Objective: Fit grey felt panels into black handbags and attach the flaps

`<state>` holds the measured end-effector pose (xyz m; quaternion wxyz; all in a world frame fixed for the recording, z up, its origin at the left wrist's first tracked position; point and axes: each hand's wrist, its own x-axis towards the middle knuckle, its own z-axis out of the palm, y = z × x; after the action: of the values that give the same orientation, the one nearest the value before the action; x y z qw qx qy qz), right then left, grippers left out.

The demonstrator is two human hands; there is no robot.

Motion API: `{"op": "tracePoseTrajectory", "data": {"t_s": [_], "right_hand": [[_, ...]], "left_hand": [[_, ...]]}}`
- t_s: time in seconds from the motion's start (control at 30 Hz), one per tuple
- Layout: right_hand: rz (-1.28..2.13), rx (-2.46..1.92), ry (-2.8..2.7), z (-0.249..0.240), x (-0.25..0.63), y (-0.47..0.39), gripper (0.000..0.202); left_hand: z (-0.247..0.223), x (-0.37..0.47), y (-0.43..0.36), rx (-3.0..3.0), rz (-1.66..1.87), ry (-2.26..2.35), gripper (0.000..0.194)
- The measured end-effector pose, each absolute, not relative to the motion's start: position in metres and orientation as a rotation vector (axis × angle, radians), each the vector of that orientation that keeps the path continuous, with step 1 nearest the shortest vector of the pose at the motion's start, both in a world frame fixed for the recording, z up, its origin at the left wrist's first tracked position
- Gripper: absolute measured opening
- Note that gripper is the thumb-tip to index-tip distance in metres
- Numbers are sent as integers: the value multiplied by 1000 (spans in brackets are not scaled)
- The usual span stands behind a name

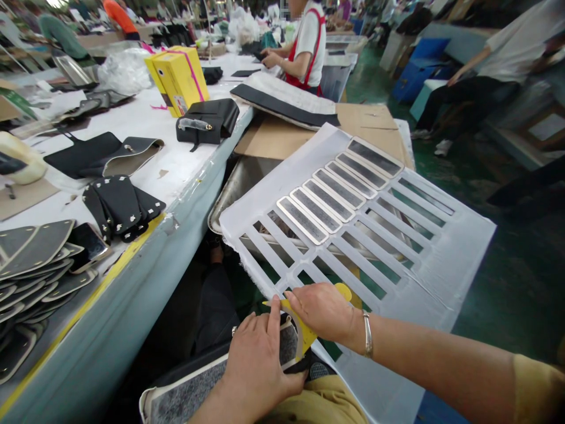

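A long grey felt-like panel with a pale edge and black border lies across my lap. My left hand spans it near its far end, fingers over one side and thumb on the other, holding it. A ring shows on one finger. Closed around a yellow plastic tool, my right hand is at that same end of the panel. The tool's pointed tip is by my left index finger, and its rounded end sticks out past the right hand. Its middle is hidden, so I cannot tell its exact kind.
A slotted white plastic board carries several grey strips. On the left table are stacked panels, black pieces, a black bag and a yellow box. A co-worker works beyond.
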<state>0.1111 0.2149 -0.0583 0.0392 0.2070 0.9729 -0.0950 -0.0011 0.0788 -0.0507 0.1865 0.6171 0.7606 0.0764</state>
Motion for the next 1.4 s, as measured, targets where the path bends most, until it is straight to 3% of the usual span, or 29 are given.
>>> {"op": "tracePoseTrajectory", "data": {"t_s": [0.27,0.47,0.63,0.87,1.1,1.4], "right_hand": [[-333,794,3016,-58,113,206,43],[-202,404,3087,-64,112,218,32],[-185,388,3056,-64,111,221,31],[-344,729,3004,-55,116,210,44],[-203,241,3007,-55,110,229,35],[-297,299,3080,-59,111,229,45]], "left_hand": [[-50,-2,78,1793,226,2127,100],[-51,1,73,1833,285,2166,95],[-53,2,72,1864,357,2192,90],[-49,2,77,1860,336,2144,92],[-57,4,69,1861,399,2219,86],[-60,5,63,1859,418,2284,90]]}}
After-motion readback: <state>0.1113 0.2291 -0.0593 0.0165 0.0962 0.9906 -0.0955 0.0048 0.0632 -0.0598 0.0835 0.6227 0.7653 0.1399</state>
